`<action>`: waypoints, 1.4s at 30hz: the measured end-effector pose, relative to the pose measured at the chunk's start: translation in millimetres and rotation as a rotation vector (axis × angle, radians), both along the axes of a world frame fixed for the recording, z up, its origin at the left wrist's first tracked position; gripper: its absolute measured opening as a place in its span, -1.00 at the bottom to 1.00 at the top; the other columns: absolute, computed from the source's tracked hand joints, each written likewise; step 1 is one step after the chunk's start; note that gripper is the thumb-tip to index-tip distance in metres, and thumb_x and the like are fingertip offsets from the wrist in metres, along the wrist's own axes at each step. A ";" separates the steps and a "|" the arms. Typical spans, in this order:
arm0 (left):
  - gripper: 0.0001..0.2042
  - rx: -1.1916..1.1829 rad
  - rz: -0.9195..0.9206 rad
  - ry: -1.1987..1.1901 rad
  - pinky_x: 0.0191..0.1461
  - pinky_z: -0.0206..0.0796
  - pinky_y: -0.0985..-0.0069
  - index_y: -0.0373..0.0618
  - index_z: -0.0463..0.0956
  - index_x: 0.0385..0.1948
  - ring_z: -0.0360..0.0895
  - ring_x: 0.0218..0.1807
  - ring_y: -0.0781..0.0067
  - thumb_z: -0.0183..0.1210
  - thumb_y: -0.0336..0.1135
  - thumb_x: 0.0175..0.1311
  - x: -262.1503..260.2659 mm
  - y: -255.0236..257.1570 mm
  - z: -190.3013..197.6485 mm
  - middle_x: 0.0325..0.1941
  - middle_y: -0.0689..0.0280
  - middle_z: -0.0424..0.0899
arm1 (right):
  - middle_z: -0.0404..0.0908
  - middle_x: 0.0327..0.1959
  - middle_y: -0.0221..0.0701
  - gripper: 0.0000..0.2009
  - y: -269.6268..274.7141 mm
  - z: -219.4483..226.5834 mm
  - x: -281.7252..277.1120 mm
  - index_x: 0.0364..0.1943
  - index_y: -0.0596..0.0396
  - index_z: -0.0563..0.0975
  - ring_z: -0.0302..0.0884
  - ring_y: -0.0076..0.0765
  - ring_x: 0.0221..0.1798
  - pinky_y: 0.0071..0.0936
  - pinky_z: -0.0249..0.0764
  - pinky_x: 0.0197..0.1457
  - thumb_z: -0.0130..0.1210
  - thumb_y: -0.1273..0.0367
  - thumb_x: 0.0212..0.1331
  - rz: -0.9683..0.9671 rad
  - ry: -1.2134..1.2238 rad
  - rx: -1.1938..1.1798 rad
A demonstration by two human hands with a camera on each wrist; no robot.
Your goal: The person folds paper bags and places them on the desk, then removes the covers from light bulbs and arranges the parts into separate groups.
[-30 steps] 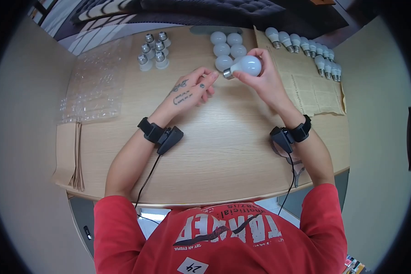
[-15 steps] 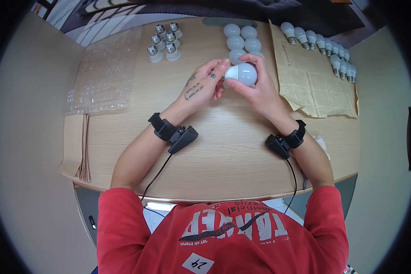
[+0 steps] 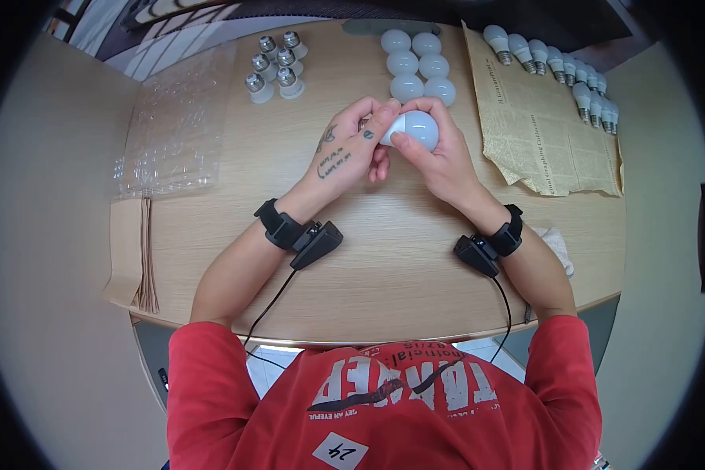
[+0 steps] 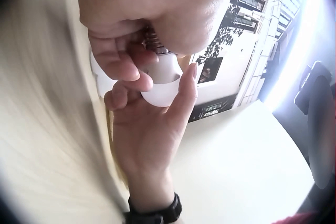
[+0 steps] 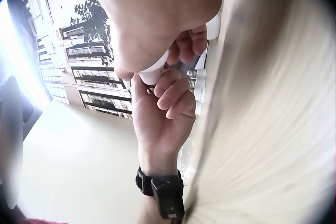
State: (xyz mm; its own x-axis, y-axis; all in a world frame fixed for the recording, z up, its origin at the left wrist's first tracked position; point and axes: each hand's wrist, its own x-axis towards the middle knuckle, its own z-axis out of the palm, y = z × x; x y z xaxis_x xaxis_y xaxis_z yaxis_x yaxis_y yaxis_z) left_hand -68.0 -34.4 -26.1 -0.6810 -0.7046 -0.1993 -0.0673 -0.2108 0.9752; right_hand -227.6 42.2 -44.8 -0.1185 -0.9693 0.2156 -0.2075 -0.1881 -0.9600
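A light bulb [image 3: 421, 130] with a white frosted globe lies sideways between both hands, above the table. My right hand [image 3: 449, 160] grips its globe, thumb on the near side and fingers over the far side. My left hand [image 3: 348, 147] holds the other end, its fingers curled round the metal screw base [image 4: 153, 40]. The left thumb lies along the white collar, right by the right hand's fingertips. In the head view most of the screw base is hidden behind the left hand. The right wrist view shows the bulb's white collar [image 5: 152, 73] between the two hands.
Several white bulb bases [image 3: 290, 84] with screw caps stand at the back left, and several frosted domes [image 3: 404, 63] sit at back centre. Whole bulbs [image 3: 518, 48] lie on printed brown paper [image 3: 525, 133]. Left are a clear plastic sheet [image 3: 172, 133] and folded brown paper [image 3: 127, 235].
The right hand has brought the bulb to the left hand, whose fingers have closed round its screw base. A second ago the base stuck out in view, beside the left fingertips.
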 end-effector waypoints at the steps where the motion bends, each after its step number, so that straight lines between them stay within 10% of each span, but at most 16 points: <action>1: -0.65 -0.009 0.005 0.005 -0.57 0.07 0.69 -0.13 0.42 -0.21 0.33 -0.60 0.68 -0.03 0.02 0.56 -0.2 0.9 -0.4 -0.49 0.41 0.45 | 0.66 -0.22 -0.28 -0.57 -0.1 -0.6 -0.3 0.02 0.09 0.39 0.65 -0.37 -0.17 -0.44 0.53 -0.10 0.27 0.13 0.28 -0.005 0.022 -0.013; 18: -0.67 -0.079 0.046 0.098 -0.55 0.01 0.66 -0.08 0.36 -0.36 0.22 -0.58 0.70 -0.03 -0.04 0.56 -1.0 6.6 0.0 -0.53 0.46 0.32 | 0.45 -0.11 -0.45 -0.65 3.5 2.1 -3.7 -0.01 0.07 0.39 0.43 -0.57 -0.07 -0.55 0.41 -0.02 0.27 0.25 0.29 0.083 -0.172 -0.008; 21: -0.67 -0.052 0.087 0.084 -0.58 -0.04 0.66 -0.07 0.38 -0.32 0.20 -0.59 0.70 -0.08 -0.02 0.57 -1.4 8.9 0.8 -0.52 0.44 0.34 | 0.46 -0.21 -0.45 -0.65 3.3 1.7 -1.7 -0.01 0.06 0.39 0.42 -0.58 -0.20 -0.57 0.38 -0.14 0.21 0.18 0.32 0.058 -0.139 -0.041; 24: -0.64 0.007 0.054 0.147 -0.59 -0.03 0.65 -0.10 0.41 -0.29 0.23 -0.59 0.68 -0.12 0.01 0.57 5.0 0.6 1.4 -0.51 0.39 0.40 | 0.45 -0.35 -0.47 -0.62 1.3 2.1 -14.3 0.00 0.06 0.39 0.34 -0.59 -0.37 -0.58 0.29 -0.29 0.11 0.08 0.36 0.251 -0.646 0.096; 31: -0.61 0.061 -0.009 0.182 -0.56 0.01 0.68 -0.11 0.43 -0.28 0.25 -0.58 0.66 -0.11 0.05 0.55 3.0 -0.5 -4.1 -0.50 0.36 0.46 | 0.43 -0.44 -0.49 -0.62 1.2 0.7 -5.0 0.00 0.02 0.40 0.28 -0.60 -0.45 -0.61 0.22 -0.36 0.07 0.04 0.37 0.193 -0.545 0.078; 42: -0.73 -0.434 0.158 -0.181 -0.43 0.23 0.67 -0.11 0.57 -0.29 0.42 -0.48 0.67 0.16 -0.08 0.44 31.6 -23.9 7.7 -0.42 0.39 0.60 | 0.44 -0.40 -0.49 -0.70 -3.8 -6.2 -13.0 0.03 0.00 0.39 0.32 -0.59 -0.44 -0.60 0.27 -0.31 0.01 0.12 0.44 0.123 -0.492 0.121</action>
State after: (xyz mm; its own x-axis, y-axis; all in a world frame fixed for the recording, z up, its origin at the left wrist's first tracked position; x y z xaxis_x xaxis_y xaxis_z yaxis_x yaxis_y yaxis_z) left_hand -36.4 -58.2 -18.4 -0.5412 -0.8403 0.0305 -0.2434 0.1913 0.9509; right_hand -240.6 38.3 -51.0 -0.0617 -0.9969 0.0487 0.2907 -0.0646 -0.9546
